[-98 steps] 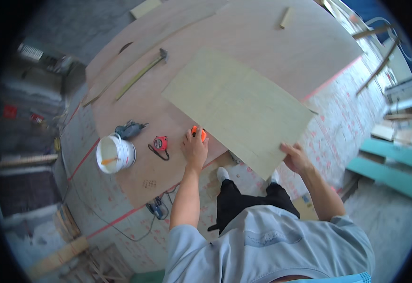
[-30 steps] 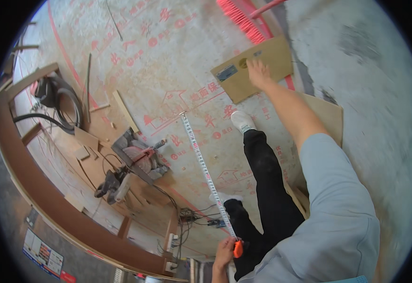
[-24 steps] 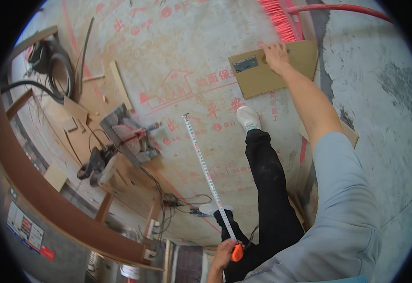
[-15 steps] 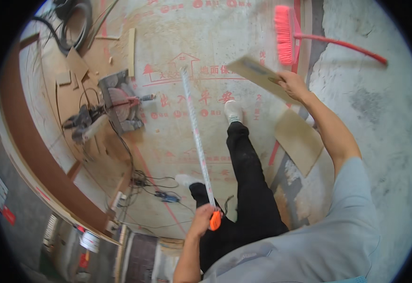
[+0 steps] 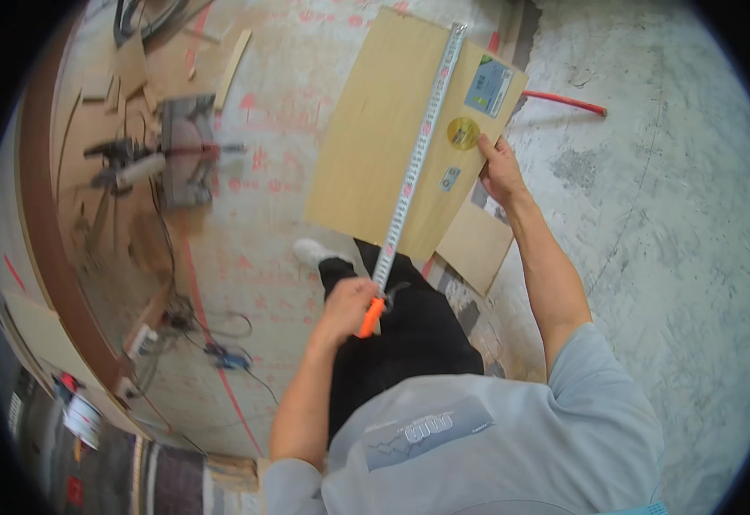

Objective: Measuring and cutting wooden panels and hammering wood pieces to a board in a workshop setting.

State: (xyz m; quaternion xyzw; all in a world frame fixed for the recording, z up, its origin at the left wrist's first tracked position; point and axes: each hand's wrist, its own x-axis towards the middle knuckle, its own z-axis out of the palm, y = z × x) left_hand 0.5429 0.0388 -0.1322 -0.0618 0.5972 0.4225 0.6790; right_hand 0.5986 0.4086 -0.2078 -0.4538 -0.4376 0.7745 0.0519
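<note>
My left hand [image 5: 351, 307] is closed round an orange tape measure [image 5: 372, 318] in front of my legs. Its pulled-out blade [image 5: 418, 154] runs up and away, slanting across the face of a thin wooden board [image 5: 366, 129], with its end near the board's far edge. My right hand [image 5: 502, 172] grips that board by its right edge, thumb on the face beside a round gold sticker [image 5: 462, 133]. The board also bears a blue-grey label [image 5: 488, 86] and a smaller one. Whether the blade touches the board I cannot tell.
A second board [image 5: 476, 245] lies on the floor beyond my right leg. At left are a power saw [image 5: 188, 153], wood offcuts [image 5: 130, 69] and tangled cables [image 5: 182, 313]. A red broom handle [image 5: 564, 103] sticks out behind the held board. A curved brown panel [image 5: 44, 215] borders the left.
My right hand has swung the board leftward and turned its labelled face up, under the tape blade. The left hand with the tape measure has moved up and slightly left.
</note>
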